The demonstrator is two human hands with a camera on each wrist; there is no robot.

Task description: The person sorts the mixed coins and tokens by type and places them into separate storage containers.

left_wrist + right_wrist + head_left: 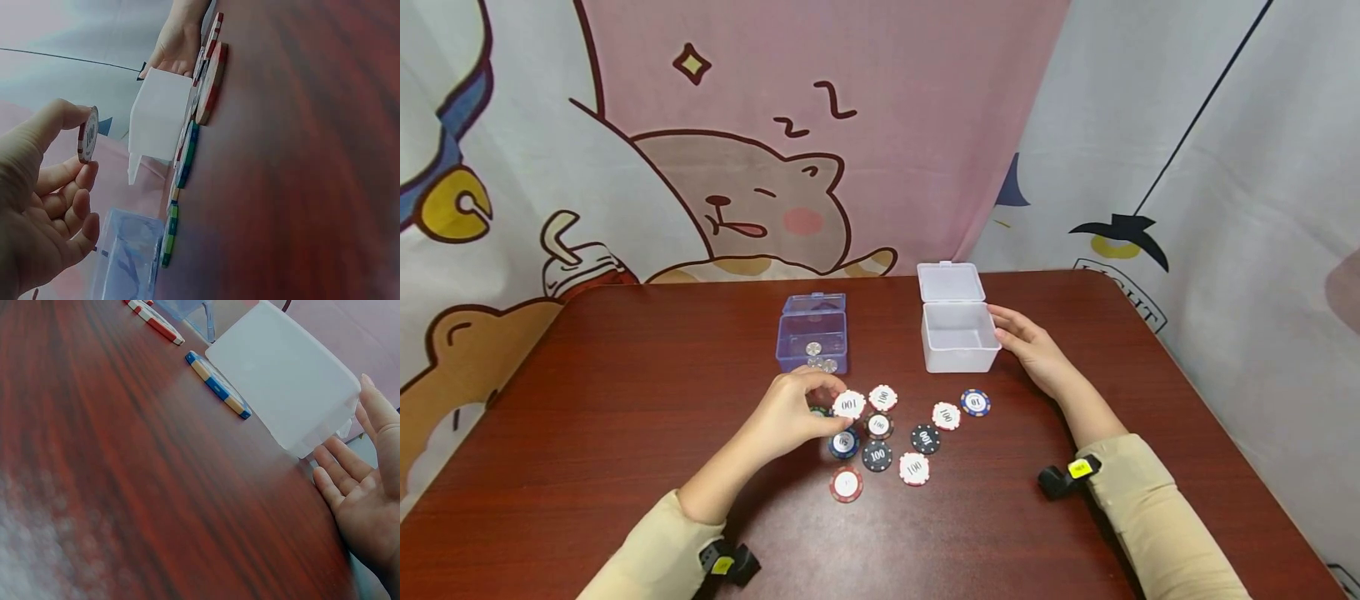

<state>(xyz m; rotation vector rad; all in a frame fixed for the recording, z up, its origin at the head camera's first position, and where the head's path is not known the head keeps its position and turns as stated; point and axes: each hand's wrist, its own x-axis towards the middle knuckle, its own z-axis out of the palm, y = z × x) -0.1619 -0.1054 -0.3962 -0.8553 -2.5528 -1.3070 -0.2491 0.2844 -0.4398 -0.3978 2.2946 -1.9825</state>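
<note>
My left hand (793, 410) pinches a white-faced poker chip (849, 405) marked 100 between thumb and fingertips. In the left wrist view the chip (89, 134) is held on edge, lifted above the table. Several chips lie beneath and beside that hand, among them a red chip (846, 484), a black chip (877, 456) and a blue chip (844, 444). With fairly straight fingers, my right hand (1030, 348) touches the right side of an open white plastic box (961, 358). No contents show inside this box in the head view.
Left of the white box stands an open translucent blue-purple box (790, 346) with several clear silvery pieces (813, 348) in it. Another blue chip (975, 402) lies in front of the white box. A printed curtain (910, 125) hangs behind the brown table (647, 400).
</note>
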